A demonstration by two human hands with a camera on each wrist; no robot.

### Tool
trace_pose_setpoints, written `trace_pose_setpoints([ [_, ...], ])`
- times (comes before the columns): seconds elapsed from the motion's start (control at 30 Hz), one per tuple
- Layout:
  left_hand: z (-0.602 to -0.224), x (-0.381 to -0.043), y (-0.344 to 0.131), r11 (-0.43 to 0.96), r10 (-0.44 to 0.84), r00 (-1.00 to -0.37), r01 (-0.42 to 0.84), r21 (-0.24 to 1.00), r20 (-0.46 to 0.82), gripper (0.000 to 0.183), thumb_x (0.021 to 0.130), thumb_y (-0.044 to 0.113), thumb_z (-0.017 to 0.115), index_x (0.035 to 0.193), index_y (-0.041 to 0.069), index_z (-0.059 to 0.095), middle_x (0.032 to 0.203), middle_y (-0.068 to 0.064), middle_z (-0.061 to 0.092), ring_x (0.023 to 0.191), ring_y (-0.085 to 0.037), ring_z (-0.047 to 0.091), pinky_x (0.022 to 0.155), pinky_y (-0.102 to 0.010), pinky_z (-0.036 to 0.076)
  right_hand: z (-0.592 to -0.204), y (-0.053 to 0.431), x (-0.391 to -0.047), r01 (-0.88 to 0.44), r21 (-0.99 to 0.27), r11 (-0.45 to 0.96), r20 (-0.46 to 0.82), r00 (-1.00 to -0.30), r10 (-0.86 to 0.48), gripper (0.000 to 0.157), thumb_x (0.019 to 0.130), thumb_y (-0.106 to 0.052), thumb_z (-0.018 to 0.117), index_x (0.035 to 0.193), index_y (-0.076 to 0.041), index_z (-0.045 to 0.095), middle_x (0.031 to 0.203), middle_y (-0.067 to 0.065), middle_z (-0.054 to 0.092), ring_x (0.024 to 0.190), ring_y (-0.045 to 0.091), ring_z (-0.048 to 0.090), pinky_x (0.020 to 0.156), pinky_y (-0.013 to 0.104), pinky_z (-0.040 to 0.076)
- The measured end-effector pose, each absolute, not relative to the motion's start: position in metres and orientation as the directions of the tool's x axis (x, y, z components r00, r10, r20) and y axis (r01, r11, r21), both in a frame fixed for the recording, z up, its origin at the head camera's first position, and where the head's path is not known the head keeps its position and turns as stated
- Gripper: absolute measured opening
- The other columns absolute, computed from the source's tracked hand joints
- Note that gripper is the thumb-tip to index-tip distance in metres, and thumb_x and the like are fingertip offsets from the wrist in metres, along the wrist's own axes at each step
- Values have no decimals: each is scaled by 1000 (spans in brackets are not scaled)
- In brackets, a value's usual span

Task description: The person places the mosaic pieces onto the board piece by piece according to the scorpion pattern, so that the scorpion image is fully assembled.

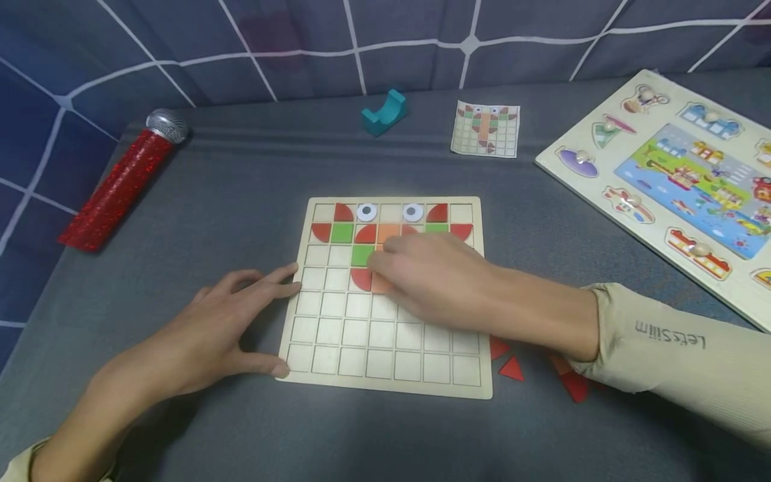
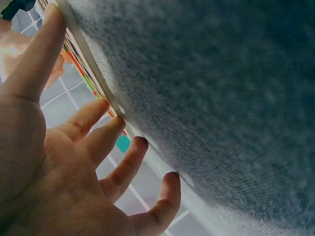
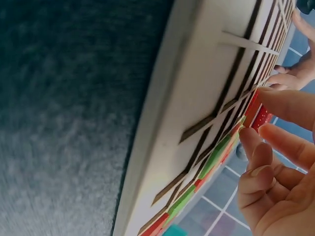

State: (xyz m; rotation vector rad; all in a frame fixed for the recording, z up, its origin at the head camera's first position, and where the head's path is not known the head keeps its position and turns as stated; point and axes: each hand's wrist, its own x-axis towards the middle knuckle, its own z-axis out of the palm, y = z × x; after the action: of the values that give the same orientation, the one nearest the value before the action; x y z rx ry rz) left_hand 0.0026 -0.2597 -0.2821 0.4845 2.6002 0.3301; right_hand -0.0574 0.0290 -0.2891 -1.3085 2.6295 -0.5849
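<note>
A pale wooden grid board (image 1: pixel 337 331) lies flat on the dark cloth. Its upper rows hold red quarter-round tiles (image 1: pixel 344 213), green square tiles (image 1: pixel 342 233), orange square tiles (image 1: pixel 388 232) and two round eye tiles (image 1: pixel 366 213). Over the board's middle, my right hand (image 1: pixel 436 278) pinches an orange square tile (image 3: pixel 250 109) between thumb and fingertips, close by a red quarter-round; it covers several cells beneath it. My left hand (image 1: pixel 225 331) rests with spread fingers at the board's left edge, thumb by the lower left corner.
Loose red tiles (image 1: pixel 512 369) lie right of the board, partly under my right forearm. Behind it are a pattern card (image 1: pixel 470 142) and a teal curved block (image 1: pixel 384 115). A red toy microphone (image 1: pixel 123 187) lies at left, a knobbed picture puzzle (image 1: pixel 608 175) at right.
</note>
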Motion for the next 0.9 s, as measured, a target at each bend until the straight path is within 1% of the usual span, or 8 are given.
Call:
trace_pose_setpoints([
  [0.13, -282, 3, -260, 908, 394, -827, 285, 307, -401, 102, 63, 66, 80, 149, 26, 43, 161, 3, 25, 138, -37, 28, 95, -75, 25, -293, 28, -60, -739, -393, 547, 49, -611, -790, 13, 88, -6, 67, 100, -8, 71, 80, 0, 60, 72, 17, 54, 56, 30, 46],
  [0.23, -282, 4, -261, 902, 408, -826, 301, 309, -388, 102, 64, 67, 79, 149, 26, 43, 161, 1, 26, 137, -38, 29, 93, -74, 27, -294, 27, -61, -743, -390, 545, 51, -608, -792, 14, 87, -4, 66, 99, -8, 71, 80, 0, 60, 73, 17, 54, 56, 30, 46],
  [0.47, -283, 3, -261, 902, 412, -824, 307, 304, -388, 102, 64, 69, 77, 150, 27, 41, 161, 1, 26, 136, -39, 30, 94, -72, 30, -294, 25, -62, -747, -380, 546, 32, -600, -799, 7, 91, -11, 67, 94, -10, 72, 78, -1, 57, 70, 17, 51, 55, 30, 43],
  [0.63, -282, 2, -261, 904, 407, -824, 302, 304, -393, 103, 63, 70, 77, 150, 27, 42, 161, 1, 27, 136, -40, 30, 94, -72, 30, -295, 25, -62, -741, -392, 545, 24, -601, -799, 9, 91, -12, 69, 98, -11, 74, 85, 0, 61, 75, 17, 54, 58, 30, 47],
  [0.9, -283, 3, -260, 905, 402, -826, 293, 307, -395, 103, 63, 69, 77, 149, 26, 43, 161, 1, 26, 137, -40, 29, 95, -74, 28, -294, 25, -62, -739, -397, 544, 16, -598, -801, 10, 91, -12, 68, 100, -11, 74, 86, 0, 60, 78, 17, 55, 61, 31, 48],
])
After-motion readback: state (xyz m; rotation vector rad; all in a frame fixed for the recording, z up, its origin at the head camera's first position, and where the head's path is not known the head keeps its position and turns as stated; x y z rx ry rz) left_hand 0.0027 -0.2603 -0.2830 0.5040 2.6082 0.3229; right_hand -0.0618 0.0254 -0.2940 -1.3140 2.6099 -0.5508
